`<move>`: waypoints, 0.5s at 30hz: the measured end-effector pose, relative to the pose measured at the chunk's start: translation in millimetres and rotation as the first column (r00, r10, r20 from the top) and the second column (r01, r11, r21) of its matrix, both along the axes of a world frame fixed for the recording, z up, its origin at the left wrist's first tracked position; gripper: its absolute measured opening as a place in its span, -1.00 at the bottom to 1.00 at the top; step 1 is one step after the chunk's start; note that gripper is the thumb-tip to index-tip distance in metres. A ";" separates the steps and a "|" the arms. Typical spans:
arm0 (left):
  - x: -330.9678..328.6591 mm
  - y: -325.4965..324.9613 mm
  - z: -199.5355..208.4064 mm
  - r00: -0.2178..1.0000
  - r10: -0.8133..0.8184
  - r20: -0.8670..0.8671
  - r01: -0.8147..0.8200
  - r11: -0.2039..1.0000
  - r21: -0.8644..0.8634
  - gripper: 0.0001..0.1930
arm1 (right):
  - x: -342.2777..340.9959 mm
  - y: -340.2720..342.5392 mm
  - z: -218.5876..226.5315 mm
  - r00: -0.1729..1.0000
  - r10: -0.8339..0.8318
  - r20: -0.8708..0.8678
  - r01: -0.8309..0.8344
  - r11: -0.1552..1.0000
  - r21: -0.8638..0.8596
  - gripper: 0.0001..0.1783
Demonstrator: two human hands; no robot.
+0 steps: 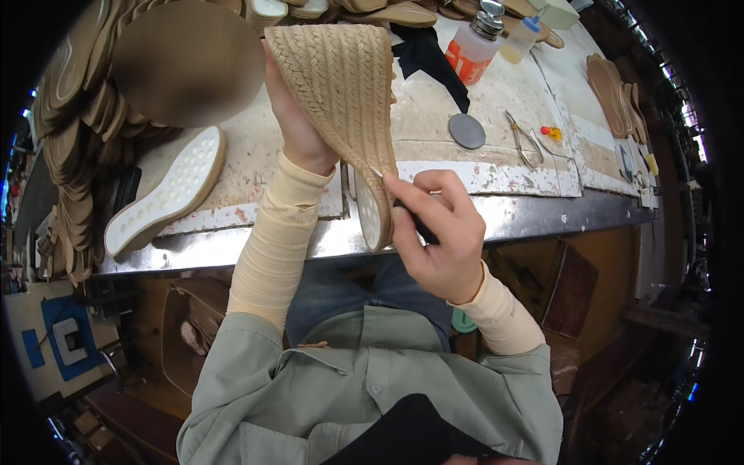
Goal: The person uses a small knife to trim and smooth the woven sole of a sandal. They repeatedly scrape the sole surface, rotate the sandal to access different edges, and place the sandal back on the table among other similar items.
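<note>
A wedge shoe sole [341, 93] wrapped in braided tan rope is held up over the front edge of the table, heel end away from me and narrow toe end toward me. My left hand [301, 136] grips its left side, with the fingers mostly hidden behind it. At the toe end, my right hand [446, 232] is closed around a small black tool [418, 221], its index fingertip pressed to the braided edge. The tool's tip is hidden. To the left lies another wedge sole [167, 190], its white underside dotted with round hollows.
Stacked tan soles [74, 170] crowd the left side. Behind my hands are a black cloth [430, 62], a metal-topped jar [471, 50] and a squeeze bottle [520, 40]. A grey disc [467, 131] and pliers [525, 141] lie right; insoles [608, 93] sit farther right.
</note>
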State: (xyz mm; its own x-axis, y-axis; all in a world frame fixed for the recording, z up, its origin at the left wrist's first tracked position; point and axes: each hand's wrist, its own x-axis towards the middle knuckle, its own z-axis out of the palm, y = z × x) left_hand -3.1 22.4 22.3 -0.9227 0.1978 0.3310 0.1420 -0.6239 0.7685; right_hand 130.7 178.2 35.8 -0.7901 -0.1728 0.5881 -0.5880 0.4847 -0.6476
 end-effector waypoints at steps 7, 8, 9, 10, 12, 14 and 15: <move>3.4 -0.1 2.1 0.998 -0.014 0.058 0.011 0.999 0.053 0.12 | -7.9 1.6 -3.8 0.998 0.066 -0.004 -0.067 0.994 -0.089 -0.58; 3.5 0.4 2.0 0.998 -0.016 0.063 0.012 0.998 0.064 0.12 | -8.2 2.0 -3.7 0.998 0.069 -0.006 -0.069 0.994 -0.085 -0.58; 3.9 0.7 2.4 0.999 -0.004 0.050 0.002 0.999 0.041 0.13 | -8.4 2.4 -3.4 0.997 0.072 -0.007 -0.072 0.994 -0.080 -0.58; 4.5 1.0 3.1 0.999 0.007 0.037 -0.008 1.000 0.017 0.13 | -8.3 2.4 -2.7 0.997 0.072 -0.005 -0.072 0.995 -0.075 -0.57; 5.8 1.4 4.2 0.999 0.026 0.025 -0.026 1.000 -0.002 0.13 | -7.6 1.3 -0.6 0.997 0.071 0.000 -0.071 0.995 -0.069 -0.57; 6.6 2.7 4.6 0.999 0.040 0.030 -0.040 0.999 0.007 0.14 | -6.1 -0.4 1.2 0.999 0.048 0.014 -0.048 0.998 -0.027 -0.57; 6.7 3.5 4.7 0.999 0.045 0.028 -0.045 0.999 0.015 0.14 | -5.6 -0.8 1.4 0.999 0.035 0.021 -0.035 0.999 -0.006 -0.57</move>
